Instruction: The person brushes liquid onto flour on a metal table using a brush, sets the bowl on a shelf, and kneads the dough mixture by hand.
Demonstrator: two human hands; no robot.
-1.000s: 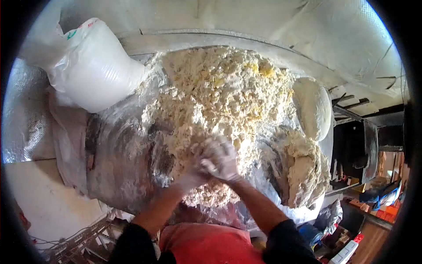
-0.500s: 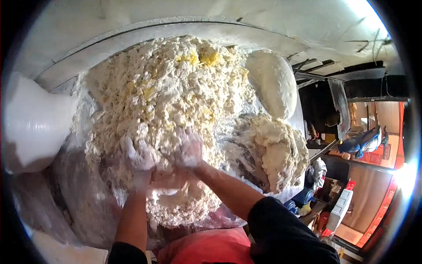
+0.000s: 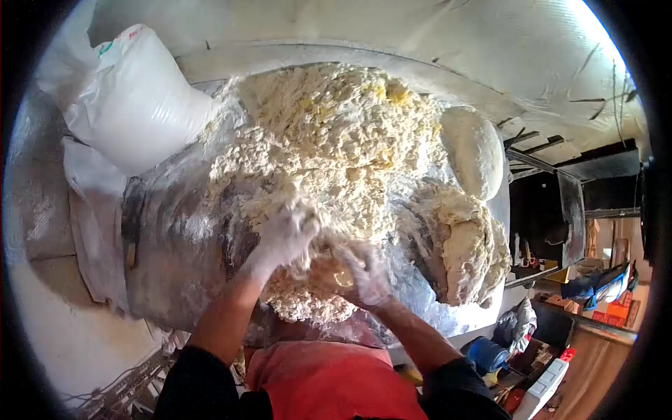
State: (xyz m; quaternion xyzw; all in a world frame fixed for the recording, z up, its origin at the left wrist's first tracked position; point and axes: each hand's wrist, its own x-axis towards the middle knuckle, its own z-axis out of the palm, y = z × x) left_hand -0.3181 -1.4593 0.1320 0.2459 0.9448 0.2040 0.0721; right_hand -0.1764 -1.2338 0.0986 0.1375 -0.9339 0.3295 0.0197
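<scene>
A broad heap of crumbly, floury dough [image 3: 336, 133] with yellow patches covers the middle of the worktop. My left hand [image 3: 290, 234], coated in flour and blurred, closes around loose clumps at the heap's near edge. Close beside it, my right hand [image 3: 367, 276] has its fingers curled into the same dough, partly smeared by motion. Between the hands and my body lies a smaller pile of crumbs [image 3: 308, 304]. On the right sit a rough lump of dough [image 3: 472, 255] and, behind it, a smooth rounded dough mass [image 3: 479, 154].
A white sack [image 3: 140, 105] stands at the back left of the floury worktop [image 3: 168, 231]. A pale wall [image 3: 315, 28] runs behind. Right of the table are a dark cabinet [image 3: 542, 210], a blue container [image 3: 488, 353] and a white box [image 3: 546, 388].
My hands have drawn back toward my body, pulling dough from the heap's near edge. The view has shifted, showing more of the sack and left side.
</scene>
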